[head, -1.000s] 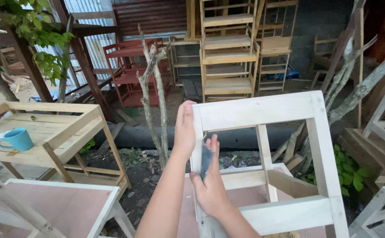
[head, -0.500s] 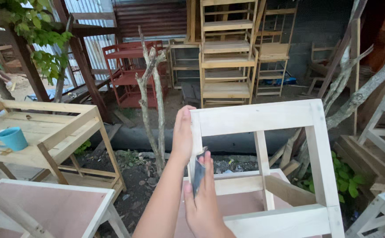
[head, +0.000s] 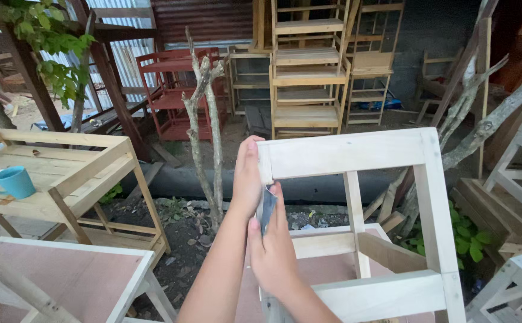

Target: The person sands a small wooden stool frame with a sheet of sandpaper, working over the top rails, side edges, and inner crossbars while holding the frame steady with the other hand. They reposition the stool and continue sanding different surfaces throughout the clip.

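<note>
Left hand [head: 247, 176]: closed on the white wooden frame [head: 356, 157], at its corner post.
Right hand [head: 273, 251]: a grey sanding pad [head: 267, 207] is pressed against that post.

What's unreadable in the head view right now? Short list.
- Small dark sheet: mostly covered by the right hand; its kind is unclear.
- Frame post under both hands: the surface there is hidden by the left hand and the right hand.
- White wooden frame: its lower part is cut off by the bottom edge.
- Teal cup: contents not visible from this angle.

Soft even daylight, no hard shadows; sharp focus, slight edge distortion.
</note>
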